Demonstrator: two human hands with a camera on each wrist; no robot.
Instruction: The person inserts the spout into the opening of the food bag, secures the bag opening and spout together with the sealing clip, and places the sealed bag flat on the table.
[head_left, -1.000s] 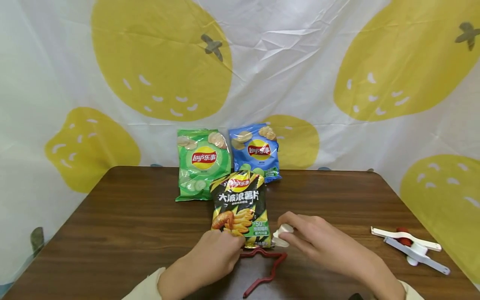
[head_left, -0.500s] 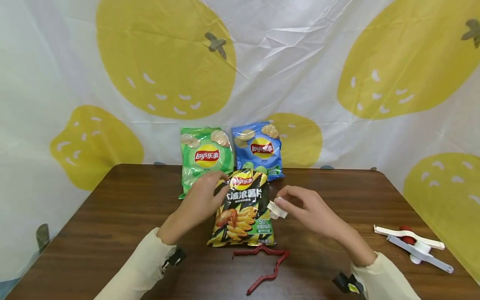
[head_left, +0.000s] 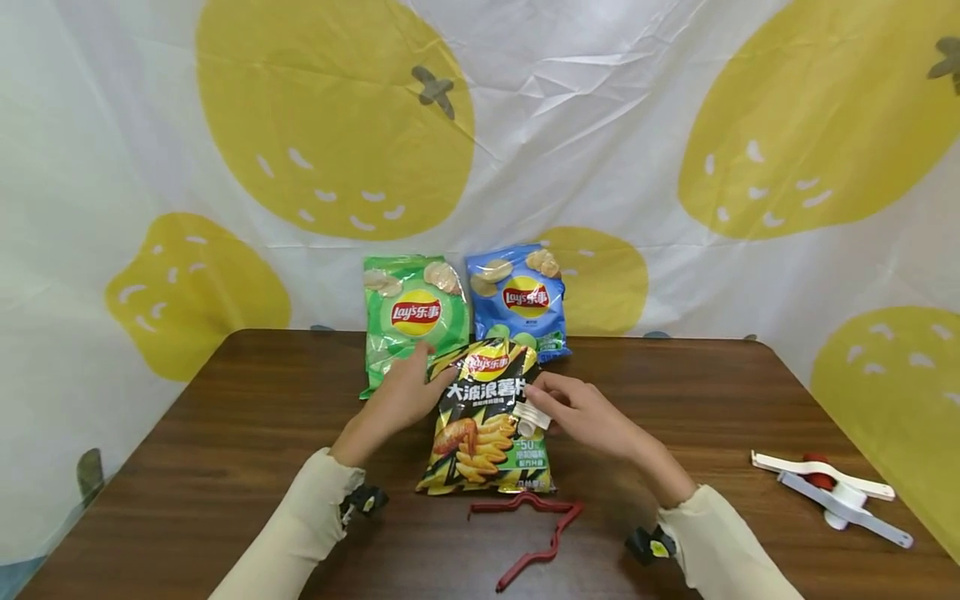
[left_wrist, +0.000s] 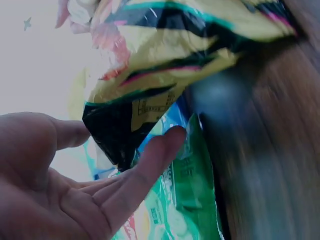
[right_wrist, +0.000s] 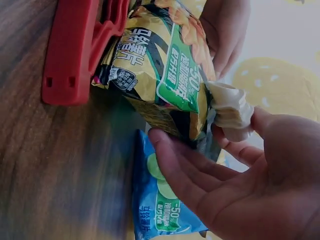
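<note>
With the red clip (head_left: 534, 533) lying open on the table (head_left: 225, 467) nearest the person, the black-and-yellow chip bag (head_left: 486, 417) just beyond it is best steadied at both top corners, keeping its mouth flat and even. The left hand (head_left: 405, 396) pinches the bag's upper left corner between thumb and nearly straight fingers, and the right hand (head_left: 577, 408) touches the upper right edge while it seems to grip a small white clip (head_left: 531, 419), though that grip is partly hidden. Farther back, the green bag (head_left: 412, 321) and blue bag (head_left: 521, 300) lean against the backdrop.

Black-and-yellow chip bag (head_left: 486, 421) lies face-up on table, top edge lifted.
</note>
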